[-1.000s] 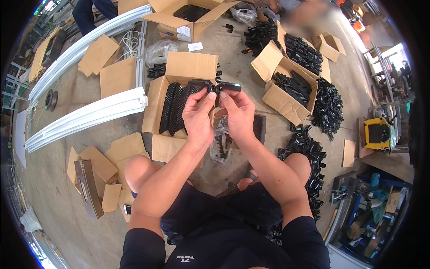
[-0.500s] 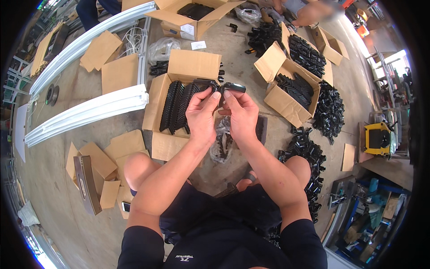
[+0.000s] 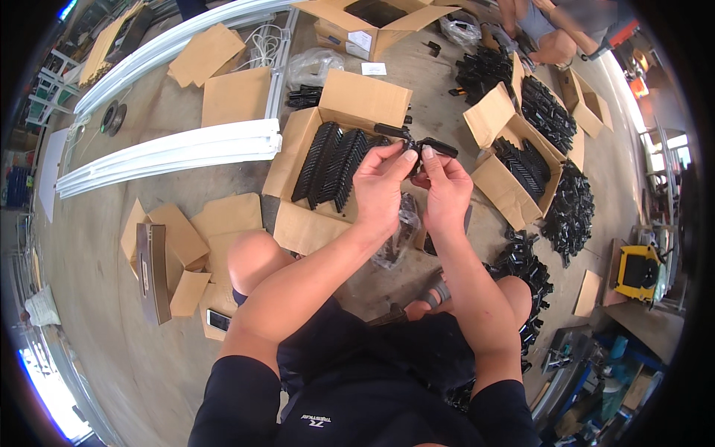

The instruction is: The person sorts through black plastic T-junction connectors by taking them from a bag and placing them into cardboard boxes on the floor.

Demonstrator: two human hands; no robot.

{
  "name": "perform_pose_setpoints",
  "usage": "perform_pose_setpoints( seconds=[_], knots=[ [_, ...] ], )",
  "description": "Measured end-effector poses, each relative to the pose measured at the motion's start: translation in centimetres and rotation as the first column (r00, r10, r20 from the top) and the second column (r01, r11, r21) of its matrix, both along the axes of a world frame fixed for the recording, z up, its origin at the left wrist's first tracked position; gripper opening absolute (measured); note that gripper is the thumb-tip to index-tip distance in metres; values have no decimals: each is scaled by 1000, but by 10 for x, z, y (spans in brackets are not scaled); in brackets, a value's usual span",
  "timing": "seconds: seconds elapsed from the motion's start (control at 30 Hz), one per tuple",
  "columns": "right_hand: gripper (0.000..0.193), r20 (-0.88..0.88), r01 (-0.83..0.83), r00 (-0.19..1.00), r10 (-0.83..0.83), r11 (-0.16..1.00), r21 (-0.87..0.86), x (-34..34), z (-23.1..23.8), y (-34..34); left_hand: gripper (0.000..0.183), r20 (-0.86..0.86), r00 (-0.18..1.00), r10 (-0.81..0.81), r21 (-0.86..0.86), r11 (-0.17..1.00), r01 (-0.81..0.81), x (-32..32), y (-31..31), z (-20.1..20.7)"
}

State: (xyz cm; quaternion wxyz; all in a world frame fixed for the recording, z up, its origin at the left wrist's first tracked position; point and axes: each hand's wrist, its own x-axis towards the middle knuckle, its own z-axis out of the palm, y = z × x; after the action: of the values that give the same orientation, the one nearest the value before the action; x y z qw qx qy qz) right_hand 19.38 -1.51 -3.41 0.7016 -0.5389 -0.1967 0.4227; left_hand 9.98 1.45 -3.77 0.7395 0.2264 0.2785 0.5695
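In front of me, my left hand [image 3: 381, 186] pinches a black plastic part [image 3: 393, 131] between thumb and fingers. Close beside it, my right hand [image 3: 448, 192] is closed on another black arm-shaped part [image 3: 439, 147]. The two pieces meet between my thumbs; whether they are joined I cannot tell. Just left of my hands stands an open cardboard box [image 3: 366, 93], with rows of similar black parts [image 3: 328, 164] stacked inside. A clear plastic bag [image 3: 398, 242] lies on the floor below my hands.
At the right are another open box [image 3: 506, 195] of black parts and loose heaps [image 3: 570, 205] of them. White metal profiles [image 3: 171, 158] extend leftward. Flattened cardboard [image 3: 231, 223] and a phone [image 3: 218, 320] lie by my left knee. Another person [image 3: 555, 46] sits at the far right.
The view has shifted, so the boxes and floor items sit farther right in it. Both hands remain closed on the black parts, whose arms now show more clearly, slightly spread.
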Motion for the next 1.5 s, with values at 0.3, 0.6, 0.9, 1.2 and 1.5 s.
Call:
perform_pose_setpoints(
  seconds=[0.3, 0.6, 0.9, 1.2, 1.5],
  knots=[
    [12, -24, -5, 1000, 7, 998, 63, -2, -3, 0, 21, 3, 1000, -19, -3, 1000, 19, -4, 0, 4],
    [13, 3, -52, 999, 52, 996, 66, -2, -2, -1, 19, -21, 1000, 7, 5, 1000, -6, -5, -3, 8],
    [14, 14, -39, 999, 38, 995, 96, -5, 4, -3, 20, -15, 1000, 21, 15, 1000, -21, -6, -5, 10],
    [13, 67, -59, 996, 56, 998, 36, -6, 5, -2, 19, -12, 1000, -15, 16, 1000, 15, -8, -3, 8],
    [46, 499, -329, 824, 269, 944, 34, 53, 42, -17, 19, 150, 869, -471, -53, 874, 483, -43, 24, 17]
  ],
)
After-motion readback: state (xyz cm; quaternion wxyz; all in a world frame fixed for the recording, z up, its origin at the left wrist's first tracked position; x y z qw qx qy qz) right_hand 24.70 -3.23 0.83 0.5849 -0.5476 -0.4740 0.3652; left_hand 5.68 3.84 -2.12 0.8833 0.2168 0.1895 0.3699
